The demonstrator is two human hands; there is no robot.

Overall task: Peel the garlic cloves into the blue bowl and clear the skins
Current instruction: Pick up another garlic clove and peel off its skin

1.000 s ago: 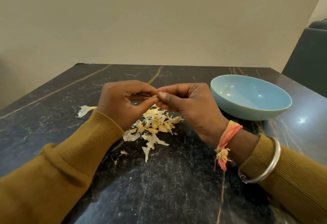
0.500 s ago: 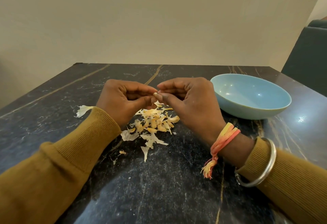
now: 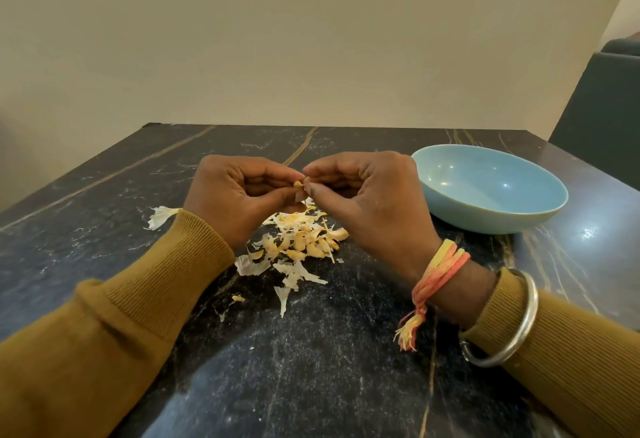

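My left hand (image 3: pixel 239 195) and my right hand (image 3: pixel 367 202) meet above the table, and both pinch one small yellowish garlic clove (image 3: pixel 298 183) between thumb and fingertips. Most of the clove is hidden by the fingers. Right below the hands lies a heap of garlic cloves and papery skins (image 3: pixel 301 240). A blue bowl (image 3: pixel 491 216) stands to the right of my right hand; what I see of its inside holds nothing.
The dark marble table (image 3: pixel 311 368) carries loose skins: a white piece (image 3: pixel 160 217) by my left sleeve and scraps (image 3: pixel 284 295) nearer me. A dark chair (image 3: pixel 602 108) stands past the table's right corner. A wall rises behind.
Both hands have lifted a little and stay together on the clove. The fingertips have shifted around it, and the clove's end now shows between them.
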